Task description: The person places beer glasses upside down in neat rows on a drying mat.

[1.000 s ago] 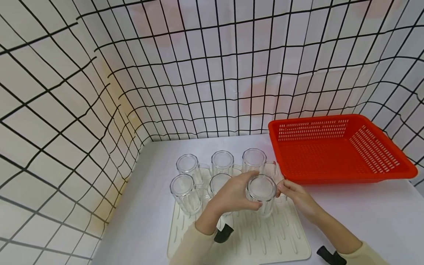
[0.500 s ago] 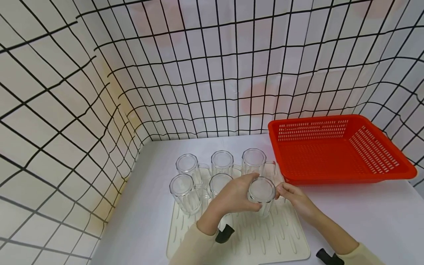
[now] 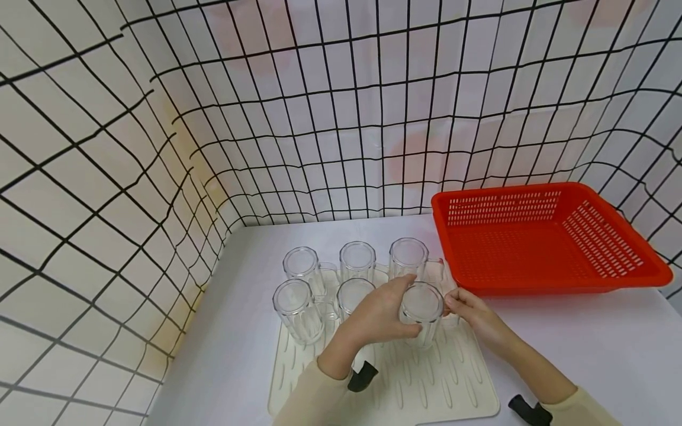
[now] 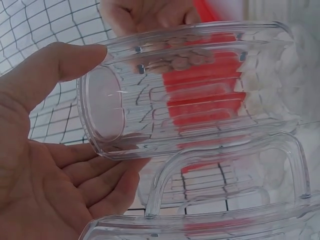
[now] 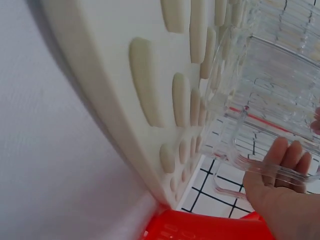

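Observation:
A clear glass mug (image 3: 422, 305) stands upside down at the front right of a cream drying mat (image 3: 426, 390). My left hand (image 3: 375, 315) grips it near its upturned base, thumb on the near side and fingers on the far side. From the right, my right hand (image 3: 482, 319) holds the mug's handle between thumb and fingers. The right wrist view shows those fingers curled through the handle (image 5: 245, 162). In the left wrist view the glass body (image 4: 140, 100) lies between the left thumb and fingers, with another mug's wall (image 4: 200, 227) close by.
Several more upside-down mugs stand in two rows, among them a front-left mug (image 3: 299, 310) and a back-right mug (image 3: 408, 260). A red plastic basket (image 3: 533, 289) sits on the white table at the right. Black wire grid (image 3: 373, 136) encloses the back and sides.
Both hands stay nearly in place on the same mug, which has shifted only very slightly.

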`<action>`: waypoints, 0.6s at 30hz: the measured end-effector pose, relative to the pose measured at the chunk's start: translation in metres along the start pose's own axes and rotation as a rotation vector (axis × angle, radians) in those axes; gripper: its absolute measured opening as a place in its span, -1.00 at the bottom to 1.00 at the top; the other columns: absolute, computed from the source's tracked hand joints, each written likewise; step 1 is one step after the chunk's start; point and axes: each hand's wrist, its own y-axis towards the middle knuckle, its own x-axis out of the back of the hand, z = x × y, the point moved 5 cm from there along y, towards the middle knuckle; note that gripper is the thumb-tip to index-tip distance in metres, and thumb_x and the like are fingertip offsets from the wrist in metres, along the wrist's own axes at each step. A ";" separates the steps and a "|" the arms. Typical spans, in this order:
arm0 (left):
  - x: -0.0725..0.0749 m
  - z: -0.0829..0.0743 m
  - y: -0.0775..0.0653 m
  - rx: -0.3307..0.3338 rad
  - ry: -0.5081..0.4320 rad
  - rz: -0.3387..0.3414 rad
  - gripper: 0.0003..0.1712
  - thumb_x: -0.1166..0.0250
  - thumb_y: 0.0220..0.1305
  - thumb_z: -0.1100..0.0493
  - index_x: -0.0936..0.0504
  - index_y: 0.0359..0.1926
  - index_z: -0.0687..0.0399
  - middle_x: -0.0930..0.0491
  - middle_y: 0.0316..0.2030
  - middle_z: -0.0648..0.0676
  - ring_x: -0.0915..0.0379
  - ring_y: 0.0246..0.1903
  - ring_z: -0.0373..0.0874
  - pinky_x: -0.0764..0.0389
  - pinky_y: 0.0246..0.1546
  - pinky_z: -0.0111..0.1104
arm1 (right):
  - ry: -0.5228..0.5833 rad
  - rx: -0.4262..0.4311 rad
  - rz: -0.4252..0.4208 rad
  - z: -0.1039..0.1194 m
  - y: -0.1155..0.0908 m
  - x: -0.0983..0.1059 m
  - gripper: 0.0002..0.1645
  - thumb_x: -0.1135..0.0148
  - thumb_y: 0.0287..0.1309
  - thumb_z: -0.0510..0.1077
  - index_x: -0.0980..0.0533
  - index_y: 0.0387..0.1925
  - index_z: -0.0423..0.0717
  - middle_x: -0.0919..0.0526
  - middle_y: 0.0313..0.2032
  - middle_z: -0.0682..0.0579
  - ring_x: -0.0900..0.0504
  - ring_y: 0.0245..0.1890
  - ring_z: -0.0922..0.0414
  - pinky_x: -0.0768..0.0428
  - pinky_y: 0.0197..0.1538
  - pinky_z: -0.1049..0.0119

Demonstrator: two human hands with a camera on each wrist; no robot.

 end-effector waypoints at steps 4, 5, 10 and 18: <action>-0.001 0.004 -0.002 -0.015 -0.035 -0.029 -0.03 -0.48 0.04 0.07 -0.22 0.42 0.20 -0.36 0.33 0.09 -0.28 0.30 -0.12 -0.30 0.28 -0.40 | -0.029 -0.042 -0.040 0.002 -0.002 0.006 -0.62 0.09 0.48 -0.11 -0.42 -0.02 -0.39 -0.56 -0.10 -0.06 -0.50 -0.09 0.30 -0.34 0.15 -0.14; -0.001 0.005 -0.002 -0.020 -0.042 -0.040 -0.02 -0.48 0.04 0.07 -0.22 0.42 0.20 -0.36 0.33 0.09 -0.27 0.30 -0.13 -0.29 0.28 -0.40 | -0.044 -0.040 -0.048 0.003 -0.003 0.007 -0.61 0.09 0.48 -0.11 -0.43 0.02 -0.39 -0.56 -0.05 -0.09 -0.50 -0.07 0.32 -0.33 0.16 -0.21; 0.001 0.007 -0.010 -0.037 -0.085 -0.107 -0.03 -0.47 0.07 0.07 -0.20 0.43 0.19 -0.34 0.35 0.07 -0.24 0.33 -0.13 -0.25 0.31 -0.38 | -0.121 -0.011 -0.084 0.011 -0.011 0.014 -0.57 0.08 0.49 -0.10 -0.45 0.12 -0.35 -0.54 0.08 -0.20 -0.45 0.00 0.42 -0.40 0.21 0.05; 0.007 0.008 -0.028 -0.085 -0.069 -0.221 -0.17 -0.40 0.18 0.06 -0.26 0.39 0.19 -0.41 0.29 0.09 -0.30 0.30 -0.11 -0.30 0.30 -0.34 | -0.172 0.040 -0.099 0.032 -0.024 0.021 -0.56 0.08 0.49 -0.11 -0.43 0.18 -0.35 -0.53 0.12 -0.26 -0.45 0.03 0.50 -0.38 0.03 0.63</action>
